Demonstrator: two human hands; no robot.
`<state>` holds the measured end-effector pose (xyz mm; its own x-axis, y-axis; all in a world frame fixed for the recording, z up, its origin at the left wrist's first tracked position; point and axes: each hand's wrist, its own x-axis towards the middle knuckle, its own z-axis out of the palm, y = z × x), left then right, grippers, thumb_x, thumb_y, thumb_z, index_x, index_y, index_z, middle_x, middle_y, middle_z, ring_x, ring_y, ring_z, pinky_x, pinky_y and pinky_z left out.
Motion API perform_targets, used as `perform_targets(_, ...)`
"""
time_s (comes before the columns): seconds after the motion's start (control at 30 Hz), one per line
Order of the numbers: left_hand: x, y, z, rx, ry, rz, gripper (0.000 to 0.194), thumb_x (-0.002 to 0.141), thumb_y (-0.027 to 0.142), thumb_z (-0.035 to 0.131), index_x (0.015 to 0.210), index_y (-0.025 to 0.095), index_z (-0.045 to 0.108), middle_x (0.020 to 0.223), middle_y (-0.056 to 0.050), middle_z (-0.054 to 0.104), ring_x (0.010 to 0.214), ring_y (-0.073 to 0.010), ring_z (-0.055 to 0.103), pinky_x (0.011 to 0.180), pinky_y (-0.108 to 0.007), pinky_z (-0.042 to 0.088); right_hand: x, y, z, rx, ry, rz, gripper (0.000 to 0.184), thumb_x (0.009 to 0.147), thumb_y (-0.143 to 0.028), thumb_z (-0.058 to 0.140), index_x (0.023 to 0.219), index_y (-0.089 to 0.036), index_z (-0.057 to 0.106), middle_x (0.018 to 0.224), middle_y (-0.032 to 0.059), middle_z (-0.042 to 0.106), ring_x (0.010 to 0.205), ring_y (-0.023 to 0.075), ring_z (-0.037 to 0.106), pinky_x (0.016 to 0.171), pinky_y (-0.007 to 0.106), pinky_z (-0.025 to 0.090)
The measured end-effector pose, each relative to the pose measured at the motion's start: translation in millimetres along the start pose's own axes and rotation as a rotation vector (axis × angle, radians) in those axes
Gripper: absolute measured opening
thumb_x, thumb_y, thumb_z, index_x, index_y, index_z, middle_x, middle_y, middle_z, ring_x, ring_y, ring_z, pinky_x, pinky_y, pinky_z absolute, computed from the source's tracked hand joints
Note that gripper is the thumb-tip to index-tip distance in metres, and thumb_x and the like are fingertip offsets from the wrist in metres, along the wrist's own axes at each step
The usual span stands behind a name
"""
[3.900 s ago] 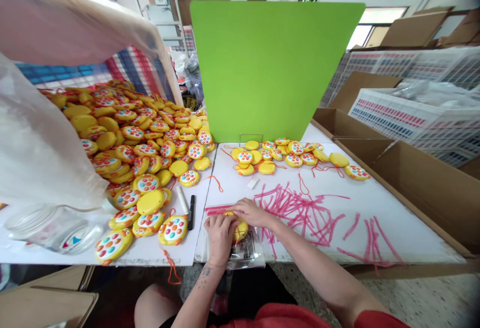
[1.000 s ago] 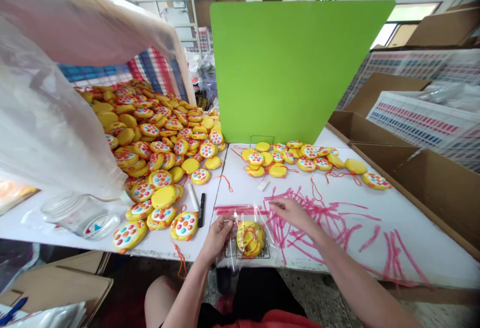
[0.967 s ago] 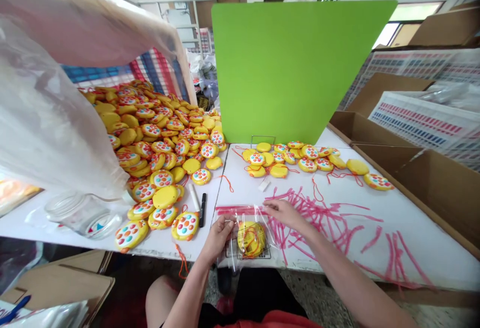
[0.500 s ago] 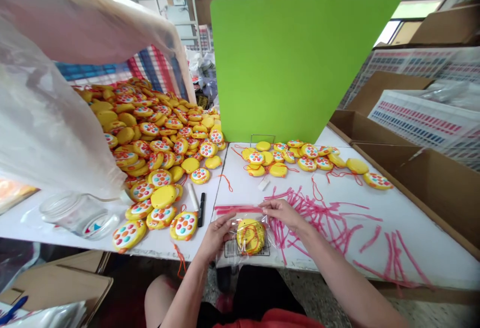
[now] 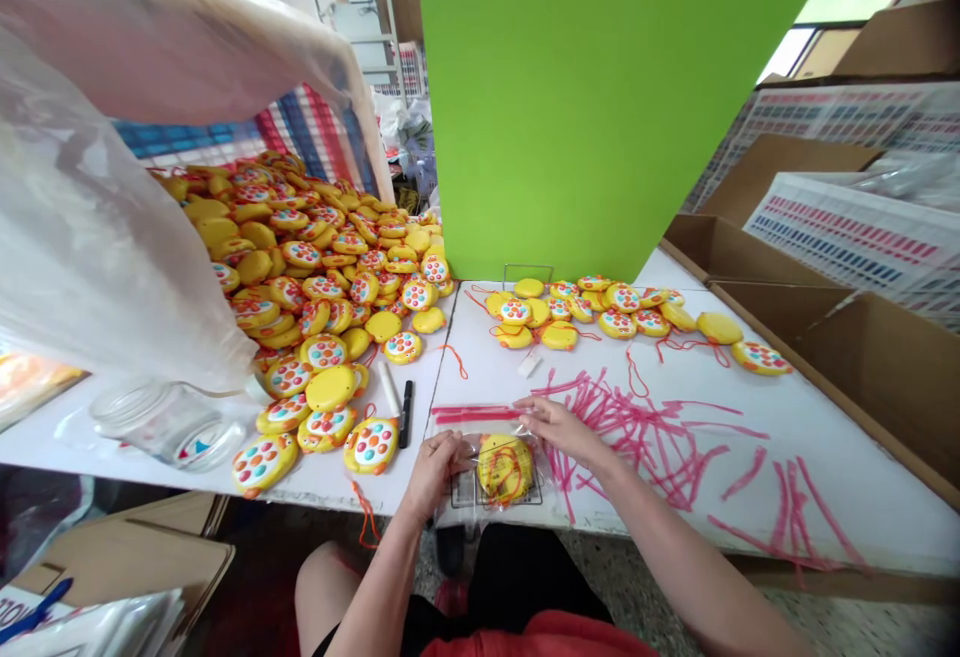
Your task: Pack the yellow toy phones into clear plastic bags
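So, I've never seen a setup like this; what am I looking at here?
There is no robot: a person works bare-handed, seen by one head-worn camera looking forward and down. The left hand grips the left side of a clear bag with a yellow toy inside; the right hand is at its upper right corner, its hold unclear. On the white table lie loose pink strips, a black pen, a clear jar and a big heap of toys. Behind stands a green board.
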<state>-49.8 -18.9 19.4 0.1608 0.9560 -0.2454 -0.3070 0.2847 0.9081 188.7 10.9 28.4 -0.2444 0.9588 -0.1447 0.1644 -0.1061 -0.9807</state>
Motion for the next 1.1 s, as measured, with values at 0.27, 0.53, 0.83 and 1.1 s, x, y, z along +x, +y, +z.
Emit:
perform_targets(0.27, 0, -11, 14.6, 0.699, 0.054, 0.185, 0.017, 0.082, 0.034, 0.059, 0.079, 0.018, 0.054, 0.078, -0.003, 0.060, 0.068, -0.0154, 0.058, 0.069, -0.028, 0.048, -37, -19, -91, -0.128, 0.528, -0.142, 0.067, 0.079, -0.049, 0.063, 0.136, -0.017, 0.052, 0.072, 0.0012, 0.062, 0.057, 0.0150, 0.051, 0.055, 0.028, 0.045)
perform_targets(0.53, 3, -8, 49.4, 1.669, -0.006, 0.339, 0.016, 0.091, 0.020, 0.049, 0.105, 0.019, 0.057, 0.111, -0.009, 0.058, 0.101, -0.0257, 0.057, 0.072, -0.032, 0.047, -41, -26, -161, -0.412, 1.336, -0.507, 0.061, 0.089, -0.044, 0.048, 0.138, -0.008, 0.045, 0.128, 0.0193, 0.057, 0.113, 0.0283, 0.057, 0.095, 0.043, 0.046)
perform_targets(0.83, 9, -10, 48.8, 1.761, 0.062, 0.343, 0.015, 0.090, 0.024, 0.055, 0.104, 0.019, 0.057, 0.103, -0.008, 0.060, 0.096, -0.0251, 0.058, 0.074, -0.034, 0.045, 104, 22, -124, -0.390, 0.680, -0.008, 0.037, 0.077, -0.040, 0.057, 0.099, -0.012, 0.069, 0.098, 0.0146, 0.069, 0.103, 0.0312, 0.062, 0.090, 0.040, 0.047)
perform_targets(1.1, 13, -24, 43.0, 1.768, 0.059, 0.528, 0.010, 0.089, 0.016, 0.052, 0.097, 0.017, 0.058, 0.103, -0.009, 0.057, 0.097, -0.0254, 0.051, 0.084, -0.040, 0.041, 141, 30, -125, -0.301, 0.736, 0.085, 0.065, 0.057, -0.034, 0.078, 0.115, -0.008, 0.059, 0.112, 0.0221, 0.063, 0.106, 0.0352, 0.060, 0.087, 0.045, 0.049)
